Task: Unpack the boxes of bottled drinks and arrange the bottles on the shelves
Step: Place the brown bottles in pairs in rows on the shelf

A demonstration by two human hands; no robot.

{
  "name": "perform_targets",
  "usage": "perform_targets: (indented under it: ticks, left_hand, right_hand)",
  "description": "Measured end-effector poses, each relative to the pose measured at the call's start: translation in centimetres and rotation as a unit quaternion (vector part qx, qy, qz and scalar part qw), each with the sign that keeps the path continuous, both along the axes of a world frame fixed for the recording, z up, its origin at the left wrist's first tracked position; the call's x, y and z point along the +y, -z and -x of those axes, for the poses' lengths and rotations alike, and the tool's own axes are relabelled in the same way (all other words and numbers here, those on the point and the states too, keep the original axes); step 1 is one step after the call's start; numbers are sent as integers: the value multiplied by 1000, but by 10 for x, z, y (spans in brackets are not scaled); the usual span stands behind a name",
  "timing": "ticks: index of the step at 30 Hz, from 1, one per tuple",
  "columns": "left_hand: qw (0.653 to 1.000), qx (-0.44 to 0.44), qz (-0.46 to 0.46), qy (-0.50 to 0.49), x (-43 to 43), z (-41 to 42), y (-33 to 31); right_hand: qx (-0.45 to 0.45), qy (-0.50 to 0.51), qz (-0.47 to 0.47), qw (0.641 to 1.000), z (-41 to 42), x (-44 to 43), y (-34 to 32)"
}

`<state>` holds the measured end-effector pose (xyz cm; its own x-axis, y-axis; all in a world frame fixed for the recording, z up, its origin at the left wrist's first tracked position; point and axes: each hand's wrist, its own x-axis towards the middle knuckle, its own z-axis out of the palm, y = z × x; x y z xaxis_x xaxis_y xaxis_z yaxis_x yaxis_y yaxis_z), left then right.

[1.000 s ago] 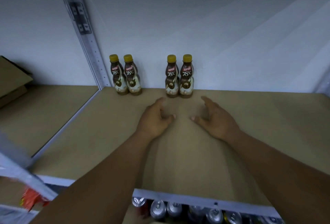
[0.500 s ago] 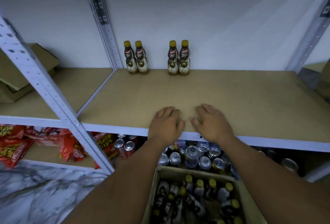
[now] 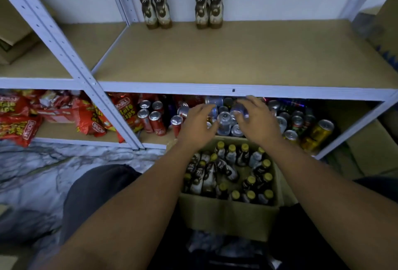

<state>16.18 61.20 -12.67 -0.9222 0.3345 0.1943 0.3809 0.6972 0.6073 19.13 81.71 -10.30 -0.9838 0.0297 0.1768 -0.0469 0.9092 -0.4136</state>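
Note:
Two pairs of brown bottles with yellow caps stand at the back of the brown shelf board [image 3: 237, 54]: a left pair [image 3: 154, 4] and a right pair [image 3: 209, 3]. Below, an open cardboard box [image 3: 226, 216] holds several more such bottles [image 3: 228, 170], some upright, some lying. My left hand [image 3: 199, 126] and my right hand [image 3: 256, 119] hover above the box's far edge, in front of the lower shelf. Both hold nothing, with fingers loosely spread.
Drink cans [image 3: 150, 119] crowd the lower shelf behind my hands, with a gold can [image 3: 318, 134] at the right. Red snack bags [image 3: 25, 116] fill the lower left bay. A white upright post [image 3: 71, 58] slants between bays. Cardboard boxes [image 3: 366, 147] stand at the right.
Both hands have drawn back from the upper shelf and dropped below its front edge to above the box. My view has tilted down, bringing the box fully into sight.

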Motion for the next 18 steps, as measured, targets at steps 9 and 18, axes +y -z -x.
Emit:
perform_targets:
  ticks: [9,18]
  left_hand:
    - [995,-100,0,-1,-6,-32,72]
    - [990,-137,-8,6,7,-8,126]
  right_hand:
    - [-95,29,50,994,-43,17,74]
    - [-118,82,130,981,-40,41,146]
